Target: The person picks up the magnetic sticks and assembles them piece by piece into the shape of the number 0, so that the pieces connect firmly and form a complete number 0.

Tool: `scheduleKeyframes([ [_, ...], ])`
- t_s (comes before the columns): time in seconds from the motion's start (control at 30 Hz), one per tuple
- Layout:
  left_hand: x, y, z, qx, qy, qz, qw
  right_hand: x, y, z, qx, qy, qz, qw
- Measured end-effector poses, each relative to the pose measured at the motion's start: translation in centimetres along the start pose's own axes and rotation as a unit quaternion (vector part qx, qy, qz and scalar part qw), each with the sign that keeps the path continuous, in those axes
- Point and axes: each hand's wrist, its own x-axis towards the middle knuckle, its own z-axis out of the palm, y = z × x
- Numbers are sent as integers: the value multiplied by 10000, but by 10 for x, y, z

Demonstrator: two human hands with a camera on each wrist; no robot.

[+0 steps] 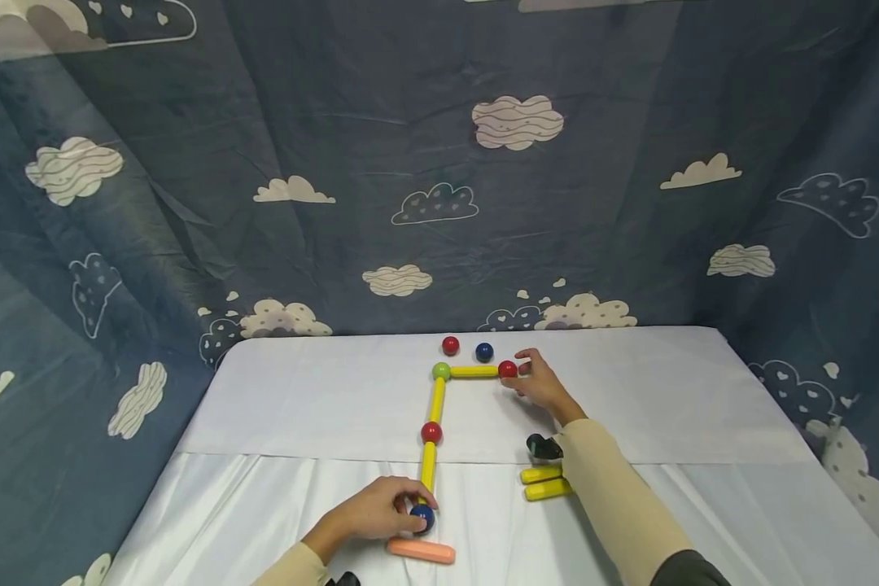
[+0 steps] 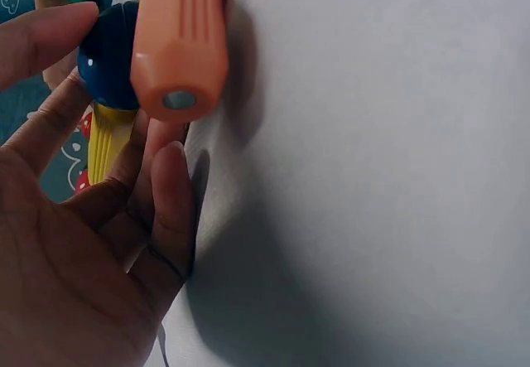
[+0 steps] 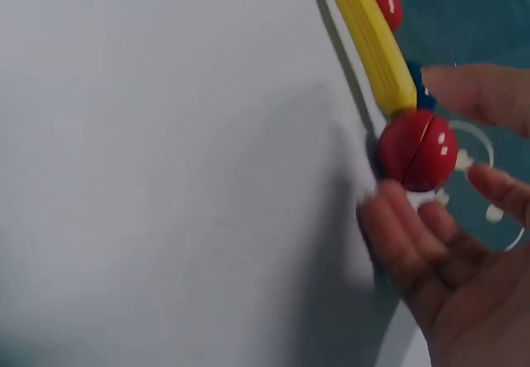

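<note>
Yellow rods and balls form a bent chain on the white cloth. At its near end my left hand (image 1: 377,511) pinches a blue ball (image 1: 428,515), thumb on one side and fingers on the other. From there a yellow rod (image 1: 428,465) leads to a red ball (image 1: 431,434), another rod (image 1: 436,400) to a green ball (image 1: 441,371), and a third rod (image 1: 474,372) rightward to an end red ball (image 3: 418,152). My right hand (image 1: 545,387) is spread about that end ball, fingertips right at its underside and thumb apart from it in the right wrist view.
An orange rod (image 1: 421,551) lies just in front of the left hand. Behind the chain sit a loose red ball (image 1: 450,346) and a loose blue ball (image 1: 484,352). Two yellow rods (image 1: 545,490) lie beside the right forearm, partly hidden by its sleeve. A cloud-patterned curtain (image 1: 439,163) surrounds the table.
</note>
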Motion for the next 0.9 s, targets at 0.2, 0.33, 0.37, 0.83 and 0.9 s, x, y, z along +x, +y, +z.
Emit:
scheduleKeyframes([
  [0.2,5,-4,-5,-123,-157,148,9997,-36,-8,7,-304,252,-995,9943],
  [0.33,9,-7,-10,-267,-382,268,9986,-72,-18,17,-498,-460,-1707,9830],
  [0.37,9,-8,-11,-301,-427,269,9983,-81,-20,20,-571,-767,-1873,9776],
  [0.83,11,-12,-15,-386,-475,348,9975,-155,-22,71,-583,-3341,-2678,9018],
  [0.9,10,-11,-15,-432,-494,369,9972,-158,-22,74,-769,-3277,-2830,8981],
])
